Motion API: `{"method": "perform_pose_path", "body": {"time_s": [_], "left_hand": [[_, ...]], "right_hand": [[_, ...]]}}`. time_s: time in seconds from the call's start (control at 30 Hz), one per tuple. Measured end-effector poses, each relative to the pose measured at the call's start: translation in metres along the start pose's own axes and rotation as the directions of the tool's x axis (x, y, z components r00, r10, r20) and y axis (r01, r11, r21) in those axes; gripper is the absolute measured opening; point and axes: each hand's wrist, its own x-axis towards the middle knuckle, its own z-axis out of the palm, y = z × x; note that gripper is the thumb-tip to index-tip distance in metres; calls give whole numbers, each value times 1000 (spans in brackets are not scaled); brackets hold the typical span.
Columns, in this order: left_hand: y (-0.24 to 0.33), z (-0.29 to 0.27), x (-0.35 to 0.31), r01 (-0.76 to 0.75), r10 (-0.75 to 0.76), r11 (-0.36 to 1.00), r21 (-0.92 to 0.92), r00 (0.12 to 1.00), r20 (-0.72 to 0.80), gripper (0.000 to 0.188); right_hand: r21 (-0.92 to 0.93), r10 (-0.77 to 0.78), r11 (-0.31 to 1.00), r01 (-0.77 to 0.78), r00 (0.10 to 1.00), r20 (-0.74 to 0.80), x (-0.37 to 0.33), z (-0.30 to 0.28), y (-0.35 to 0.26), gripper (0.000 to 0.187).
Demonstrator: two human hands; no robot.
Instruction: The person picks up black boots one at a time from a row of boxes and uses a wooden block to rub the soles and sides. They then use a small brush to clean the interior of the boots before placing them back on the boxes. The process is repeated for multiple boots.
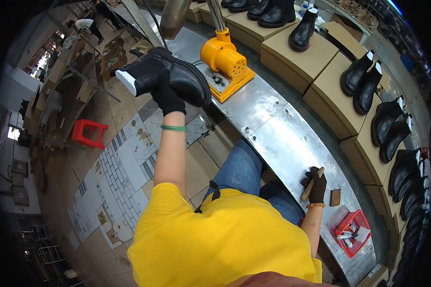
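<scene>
Up goes the view to the black boot (189,79), raised left of the yellow stand (227,60) by the table's (277,126) near edge, its opening pointing left; the left hand (166,94), gloved, grips it firmly around the shaft. Down on the right, the right hand (317,185) curls around a wooden-handled tool (313,183), whose working face can't be made out. If it's leather care, a steady boot and light, even strokes should serve best. Watch that toe, it's near the stand! Bare metal lies open between the stand and the right hand, hemmed by boxes (333,95) on the far side, while a brown block (335,197) and red basket (352,234) crowd the right end.
</scene>
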Motion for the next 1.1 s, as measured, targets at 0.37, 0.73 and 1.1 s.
{"method": "perform_pose_path", "body": {"time_s": [0.37,0.73,1.1], "left_hand": [[10,32,29,-6,7,1000,18,999,-45,70],[11,27,23,-24,35,995,101,993,-109,72],[-21,-24,-55,259,-258,966,1,964,64,48]], "right_hand": [[14,-5,1000,5,1000,-16,-2,3,0,32],[13,-10,1000,10,1000,-20,0,2,2,33],[149,-56,987,64,997,-59,-4,5,1,41]]}}
